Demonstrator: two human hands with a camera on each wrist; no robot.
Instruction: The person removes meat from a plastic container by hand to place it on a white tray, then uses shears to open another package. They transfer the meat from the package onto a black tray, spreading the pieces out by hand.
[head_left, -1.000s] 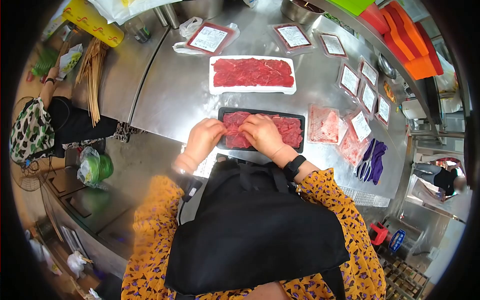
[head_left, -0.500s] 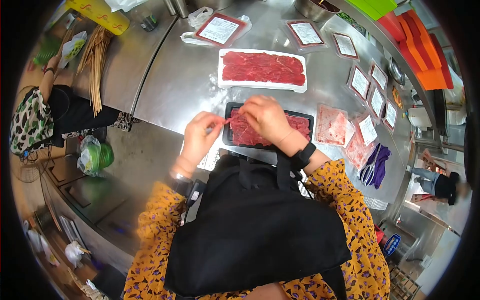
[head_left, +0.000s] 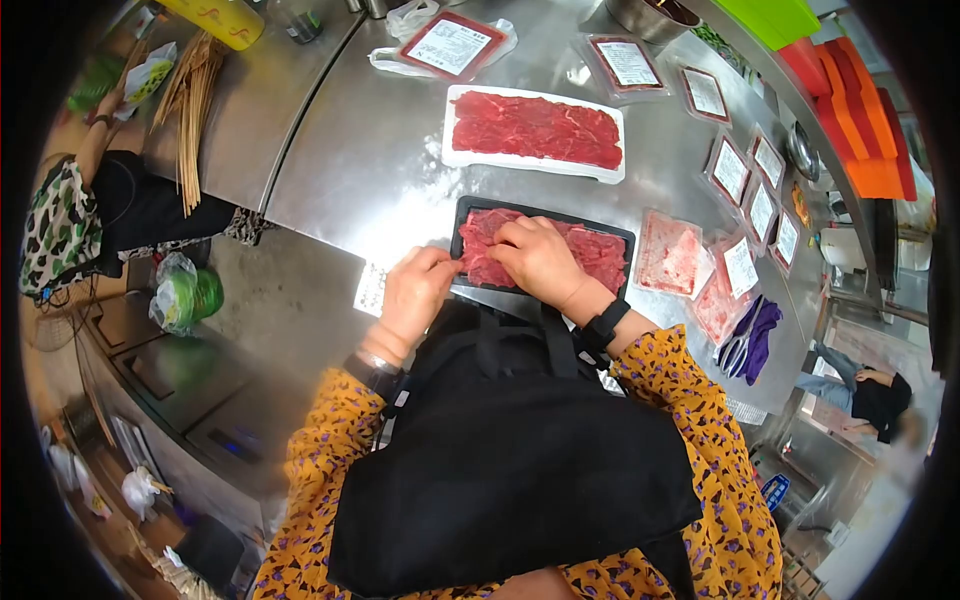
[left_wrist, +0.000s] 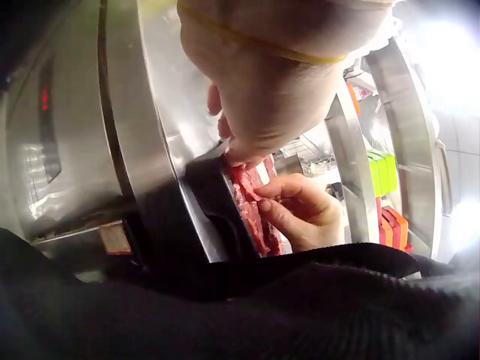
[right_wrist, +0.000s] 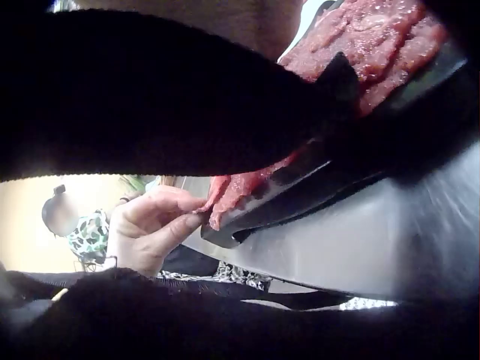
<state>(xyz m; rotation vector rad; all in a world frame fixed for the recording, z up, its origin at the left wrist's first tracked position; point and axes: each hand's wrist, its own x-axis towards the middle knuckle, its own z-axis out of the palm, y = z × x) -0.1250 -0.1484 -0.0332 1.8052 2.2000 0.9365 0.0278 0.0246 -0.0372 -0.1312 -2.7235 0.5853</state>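
Note:
Slices of red meat (head_left: 600, 255) fill most of a black tray (head_left: 628, 262) near the front edge of the steel table. At the tray's left end the left hand (head_left: 412, 300) pinches the edge of a slice between thumb and fingertips; the right wrist view shows this pinch of the left hand (right_wrist: 154, 229) at the tray corner. Over the meat's left half lies the right hand (head_left: 540, 262), fingers bent down onto it. In the left wrist view, the right hand (left_wrist: 304, 214) pinches a bit of meat (left_wrist: 259, 225) between thumb and finger.
Behind the black tray is a white tray (head_left: 450, 150) of meat. Labelled packs (head_left: 728, 168) lie at the right, with scissors (head_left: 737, 345) on a purple cloth (head_left: 758, 340). Wooden sticks (head_left: 190, 150) lie at the left, near another person (head_left: 65, 230).
Both hands have come down from just above the tray's left part, the left toward the near corner, the right onto the meat. The trays appear shifted slightly right as the head view moved.

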